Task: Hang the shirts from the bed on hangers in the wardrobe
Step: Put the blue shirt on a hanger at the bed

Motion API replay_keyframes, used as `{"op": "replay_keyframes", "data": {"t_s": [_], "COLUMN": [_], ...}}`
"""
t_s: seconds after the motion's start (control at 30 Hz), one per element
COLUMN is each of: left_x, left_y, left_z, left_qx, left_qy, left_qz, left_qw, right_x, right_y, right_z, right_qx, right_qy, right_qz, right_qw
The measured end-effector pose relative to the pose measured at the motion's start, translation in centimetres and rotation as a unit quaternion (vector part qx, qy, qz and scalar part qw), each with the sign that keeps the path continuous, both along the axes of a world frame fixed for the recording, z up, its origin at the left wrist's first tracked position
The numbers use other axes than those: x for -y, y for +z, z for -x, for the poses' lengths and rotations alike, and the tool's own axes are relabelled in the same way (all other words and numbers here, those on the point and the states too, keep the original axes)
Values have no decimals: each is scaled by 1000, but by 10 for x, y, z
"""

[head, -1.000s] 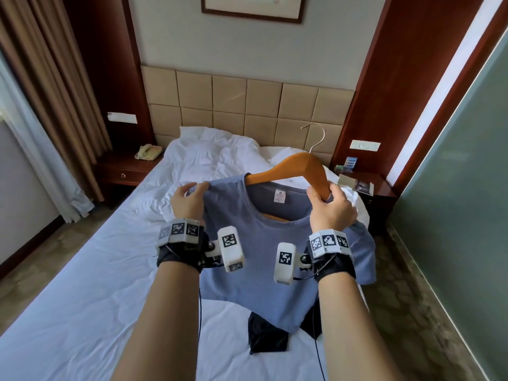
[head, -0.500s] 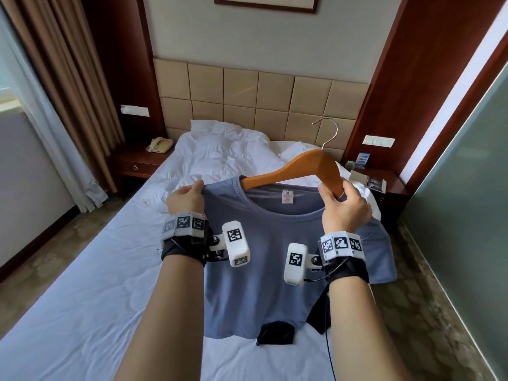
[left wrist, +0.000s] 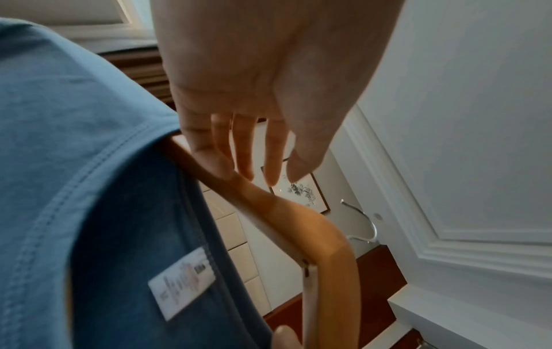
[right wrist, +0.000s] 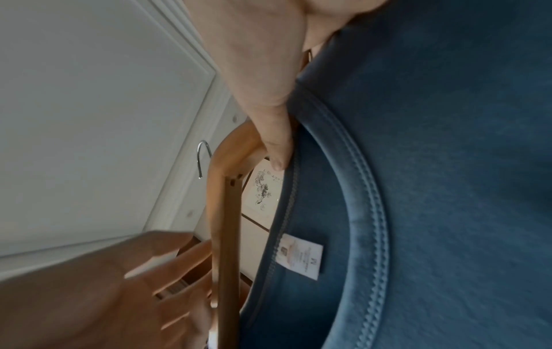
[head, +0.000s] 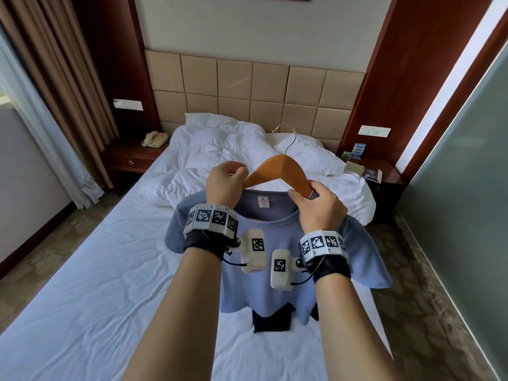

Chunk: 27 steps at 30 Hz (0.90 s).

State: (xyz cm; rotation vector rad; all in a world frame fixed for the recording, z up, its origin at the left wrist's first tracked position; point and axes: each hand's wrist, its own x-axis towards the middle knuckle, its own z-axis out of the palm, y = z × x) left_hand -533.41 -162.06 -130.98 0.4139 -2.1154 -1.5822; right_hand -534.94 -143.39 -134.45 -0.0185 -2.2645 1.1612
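A wide bed [head: 82, 284] with rumpled white sheets filled the room. Above it hung a blue shirt [head: 277, 259], soft, light cotton knit with a stitched ribbed collar, likely to slide unless held at the shoulders. A smooth, rigid curved wooden hanger [head: 277, 171] with a thin metal hook sat partly through its neck opening. The right hand [head: 316, 207] pinched hanger arm and collar together. The left hand [head: 224, 182], fingers nearly straight, touched the hanger's other arm. A dark garment [head: 272, 320] lay beneath.
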Motion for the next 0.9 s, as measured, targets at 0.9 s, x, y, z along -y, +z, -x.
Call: {"op": "replay_keyframes", "data": {"t_s": [0.9], "left_x": [-9], "left_y": [-16], "left_z": [8], "left_qx": [-97], "left_qy": [-41], "left_qz": [-70], "left_qw": [992], "right_x": [-42], "right_y": [-27], "right_z": [28], "right_qx": [36], "right_qy": [3], "right_qz": [108], "right_qw": [993]}}
